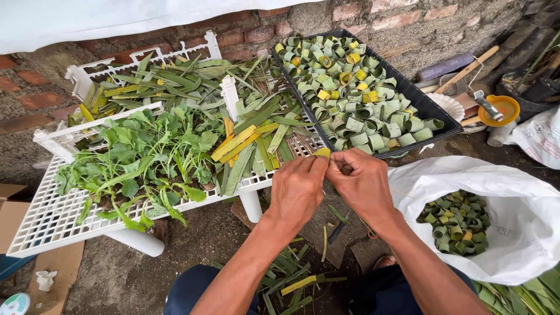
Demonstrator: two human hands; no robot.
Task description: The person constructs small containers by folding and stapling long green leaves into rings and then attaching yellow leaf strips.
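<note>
Head view, looking down at two bare hands meeting at the centre. The left hand and right hand touch at the fingertips, fingers pressed together on a small yellow-green leaf strip, which pokes up just above them at twelve o'clock from the hands. Both forearms come in from six o'clock.

At ten o'clock from the hands lies a white slatted plastic rack on short round legs. It carries leafy green seedlings at nine o'clock, and long flat green and yellow leaf blades just beside the hands at eleven o'clock.

At one o'clock a black tray leans against a brick wall, packed with rolled leaf rings, mostly green, some yellow.

At four o'clock a white plastic sack stands open, holding more rolled leaf rings.

At two o'clock, near the frame's edge, sits an orange bowl among wooden handles and clutter.

Cut leaf scraps litter the dirt ground at six o'clock, between the person's knees. A cardboard box shows at the far nine o'clock edge.
</note>
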